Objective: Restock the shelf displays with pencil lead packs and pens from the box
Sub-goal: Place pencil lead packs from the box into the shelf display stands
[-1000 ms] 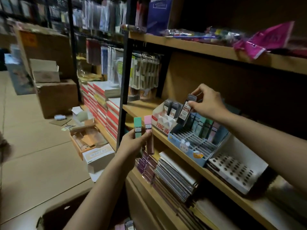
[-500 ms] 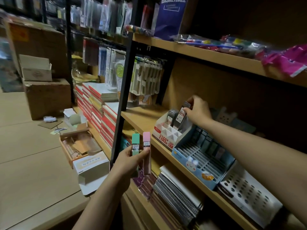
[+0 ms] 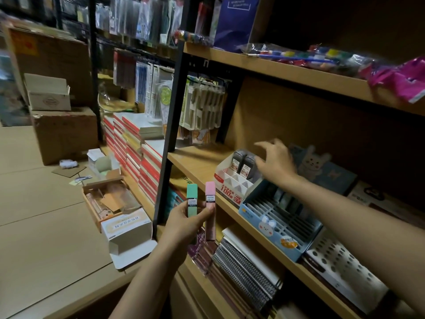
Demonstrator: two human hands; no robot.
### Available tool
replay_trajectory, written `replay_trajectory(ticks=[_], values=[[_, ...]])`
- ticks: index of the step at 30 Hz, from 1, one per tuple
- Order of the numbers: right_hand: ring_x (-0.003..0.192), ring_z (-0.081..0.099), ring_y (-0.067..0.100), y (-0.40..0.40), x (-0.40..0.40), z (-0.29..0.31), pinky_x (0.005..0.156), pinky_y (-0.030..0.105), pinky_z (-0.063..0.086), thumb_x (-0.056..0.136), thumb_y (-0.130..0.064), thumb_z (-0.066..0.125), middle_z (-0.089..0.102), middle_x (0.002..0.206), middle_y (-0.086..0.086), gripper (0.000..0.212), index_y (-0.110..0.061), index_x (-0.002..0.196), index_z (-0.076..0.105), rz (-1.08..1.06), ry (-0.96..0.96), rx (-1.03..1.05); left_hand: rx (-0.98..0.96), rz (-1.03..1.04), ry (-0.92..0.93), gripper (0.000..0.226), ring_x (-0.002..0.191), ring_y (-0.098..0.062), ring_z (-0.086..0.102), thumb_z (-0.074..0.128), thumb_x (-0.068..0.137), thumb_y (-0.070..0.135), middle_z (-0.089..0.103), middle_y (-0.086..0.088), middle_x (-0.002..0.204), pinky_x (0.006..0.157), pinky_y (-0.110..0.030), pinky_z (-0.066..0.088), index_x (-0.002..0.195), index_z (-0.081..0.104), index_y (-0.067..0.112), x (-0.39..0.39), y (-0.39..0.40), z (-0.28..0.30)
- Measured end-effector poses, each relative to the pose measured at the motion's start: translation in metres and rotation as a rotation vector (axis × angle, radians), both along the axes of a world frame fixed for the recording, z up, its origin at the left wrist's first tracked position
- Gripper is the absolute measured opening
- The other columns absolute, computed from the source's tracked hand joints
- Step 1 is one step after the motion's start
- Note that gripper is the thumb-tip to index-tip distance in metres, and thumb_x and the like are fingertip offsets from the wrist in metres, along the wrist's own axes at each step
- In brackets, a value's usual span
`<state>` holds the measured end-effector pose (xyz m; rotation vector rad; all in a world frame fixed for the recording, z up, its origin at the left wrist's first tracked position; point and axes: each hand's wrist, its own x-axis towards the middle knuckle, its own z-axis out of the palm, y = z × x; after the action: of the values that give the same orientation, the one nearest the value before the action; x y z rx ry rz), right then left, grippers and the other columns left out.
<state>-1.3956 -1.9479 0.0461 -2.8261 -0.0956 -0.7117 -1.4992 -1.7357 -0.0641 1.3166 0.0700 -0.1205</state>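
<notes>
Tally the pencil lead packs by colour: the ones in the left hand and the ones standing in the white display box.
Green pack, gripped in the left hand: 1
Pink pack, in the same hand: 1
Dark grey packs, standing in the white display box just left of the open right hand: 2 visible
Total: 4

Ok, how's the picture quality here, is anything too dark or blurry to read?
Head view: dim overall, with the right shelf's back in deep shadow; the wide lens bends the black metal upright; the right hand is slightly motion-blurred; small labels on the green lead pack and pink lead pack stay unreadable.
</notes>
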Motion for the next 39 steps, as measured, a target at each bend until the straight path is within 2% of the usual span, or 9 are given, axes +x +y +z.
replay_trajectory(ticks=[2,3,6,10,16,21,29,34,39], values=[[0.097,0.059,0.012,-0.003,-0.022,0.007,0.076,0.015,0.047,0.093,-0.019,0.062,0.058,0.119,0.007,0.03,-0.02,0.123,0.063,0.113,-0.006,0.211,0.005,0.002,-0.028,0.022,0.079,-0.015,0.071,0.072,0.081,0.033,0.071,-0.001,0.091,0.064,-0.031,0.056,0.099,0.066,0.021,-0.003,-0.005,0.002],[0.091,0.062,0.009,-0.003,-0.036,0.007,0.069,0.013,0.048,0.092,-0.019,0.063,0.063,0.113,0.003,0.024,-0.022,0.116,0.065,0.174,0.066,0.318,0.015,-0.011,-0.044,0.021,0.082,-0.015,0.071,0.072,0.082,0.032,0.072,0.0,0.092,0.069,-0.033,0.057,0.1,0.066,0.022,-0.005,-0.008,0.004],[0.083,0.071,0.011,0.001,-0.077,-0.004,0.069,0.025,0.06,0.089,-0.026,0.068,0.069,0.104,0.001,0.02,-0.027,0.109,0.063,0.317,0.385,0.516,0.052,-0.081,-0.089,0.023,0.09,-0.02,0.069,0.071,0.084,0.03,0.072,-0.001,0.096,0.08,-0.04,0.057,0.105,0.067,0.021,-0.01,-0.021,0.008],[0.078,0.072,0.01,0.002,-0.108,-0.02,0.068,0.026,0.06,0.085,-0.022,0.073,0.071,0.096,-0.001,0.031,-0.025,0.114,0.062,0.352,0.441,0.544,0.112,-0.213,-0.153,0.021,0.079,-0.012,0.066,0.07,0.085,0.03,0.071,-0.001,0.09,0.068,-0.026,0.05,0.102,0.066,0.017,-0.02,-0.041,0.011],[0.074,0.071,0.007,-0.036,-0.118,0.018,0.068,0.025,0.06,0.08,-0.014,0.077,0.071,0.091,-0.002,0.026,-0.031,0.094,0.064,0.241,0.323,0.306,0.037,-0.325,-0.1,0.03,0.054,-0.003,0.051,0.059,0.093,0.04,0.06,0.005,0.072,0.046,-0.019,0.039,0.116,0.054,0.021,-0.023,-0.067,-0.003],[0.075,0.062,0.003,-0.084,-0.121,0.06,0.059,0.014,0.044,0.078,-0.018,0.08,0.065,0.084,-0.008,0.021,-0.022,0.092,0.064,0.035,0.058,0.045,0.035,-0.34,-0.088,0.021,0.065,-0.008,0.058,0.044,0.101,0.035,0.063,-0.003,0.092,0.058,-0.024,0.048,0.115,0.054,0.022,-0.018,-0.073,-0.015],[0.065,0.055,0.005,-0.106,-0.111,0.029,0.051,0.019,0.04,0.085,-0.011,0.069,0.055,0.074,-0.008,0.017,-0.018,0.086,0.054,-0.075,0.131,-0.208,0.126,-0.387,-0.256,0.016,0.066,-0.002,0.05,0.05,0.099,0.027,0.054,0.009,0.08,0.061,-0.022,0.04,0.108,0.063,0.024,-0.027,-0.093,-0.018],[0.077,0.064,0.02,-0.109,-0.099,0.021,0.067,0.036,0.057,0.084,-0.015,0.071,0.065,0.085,0.004,0.013,-0.013,0.09,0.06,-0.144,0.178,-0.275,0.082,-0.396,-0.246,0.017,0.065,0.0,0.052,0.049,0.1,0.025,0.059,0.013,0.078,0.061,-0.021,0.039,0.109,0.064,0.024,-0.022,-0.095,-0.018],[0.063,0.051,0.008,-0.108,-0.088,0.019,0.048,0.018,0.033,0.08,-0.015,0.076,0.057,0.074,-0.002,0.02,-0.016,0.083,0.057,-0.195,0.237,-0.279,0.066,-0.393,-0.251,0.016,0.064,-0.001,0.053,0.048,0.101,0.025,0.062,0.009,0.083,0.058,-0.022,0.04,0.108,0.063,0.023,-0.019,-0.097,-0.018]])
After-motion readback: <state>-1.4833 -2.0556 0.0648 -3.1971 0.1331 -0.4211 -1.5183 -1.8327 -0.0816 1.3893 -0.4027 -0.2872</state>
